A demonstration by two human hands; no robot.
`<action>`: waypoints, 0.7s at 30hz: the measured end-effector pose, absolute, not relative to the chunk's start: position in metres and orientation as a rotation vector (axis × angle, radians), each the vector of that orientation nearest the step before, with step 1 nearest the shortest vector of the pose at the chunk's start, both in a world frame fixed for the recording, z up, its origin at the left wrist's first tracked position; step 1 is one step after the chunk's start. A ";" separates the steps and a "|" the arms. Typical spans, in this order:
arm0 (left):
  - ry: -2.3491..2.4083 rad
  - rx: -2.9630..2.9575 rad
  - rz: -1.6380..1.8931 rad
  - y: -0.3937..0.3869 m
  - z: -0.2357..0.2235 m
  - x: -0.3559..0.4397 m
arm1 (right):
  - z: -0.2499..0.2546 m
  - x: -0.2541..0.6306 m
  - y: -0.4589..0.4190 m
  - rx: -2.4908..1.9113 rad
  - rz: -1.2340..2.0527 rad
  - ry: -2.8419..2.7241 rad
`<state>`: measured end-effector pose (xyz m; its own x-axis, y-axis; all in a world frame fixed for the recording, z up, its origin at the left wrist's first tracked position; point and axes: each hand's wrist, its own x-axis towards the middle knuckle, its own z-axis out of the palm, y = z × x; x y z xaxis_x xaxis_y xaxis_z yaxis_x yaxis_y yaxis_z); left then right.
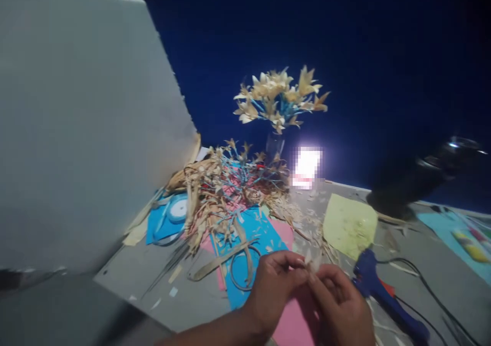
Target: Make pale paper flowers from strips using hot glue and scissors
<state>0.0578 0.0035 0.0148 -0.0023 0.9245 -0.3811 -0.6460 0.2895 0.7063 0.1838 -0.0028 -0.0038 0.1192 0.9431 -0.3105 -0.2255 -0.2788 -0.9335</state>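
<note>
Both the left hand (270,287) and right hand (341,302) pinch a small whitish petal-like piece (313,261) above the grey counter (192,300), partly hiding a pink paper sheet (293,321). A dark-blue glue gun (394,310) lies at four o'clock, a flat tan strip (210,269) at nine, cream pointed-petal flowers (272,86) at twelve.

Dark blue wall (376,54) before you
Left of your grey table (192,300) stands a pale panel (84,121); a light (308,163) glares.
</note>
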 end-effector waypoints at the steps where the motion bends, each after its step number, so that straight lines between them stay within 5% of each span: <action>1: 0.913 0.365 1.276 0.004 0.016 0.058 | -0.005 0.184 -0.002 -1.337 1.389 -0.777; 21: 0.919 0.473 1.136 0.007 0.025 0.046 | 0.004 0.189 0.002 -1.111 1.442 -0.831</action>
<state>0.0464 0.0068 0.0246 0.1270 0.9170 -0.3781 -0.5615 0.3807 0.7347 0.1888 0.0023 0.0039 0.0196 0.9817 -0.1895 -0.3283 -0.1727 -0.9287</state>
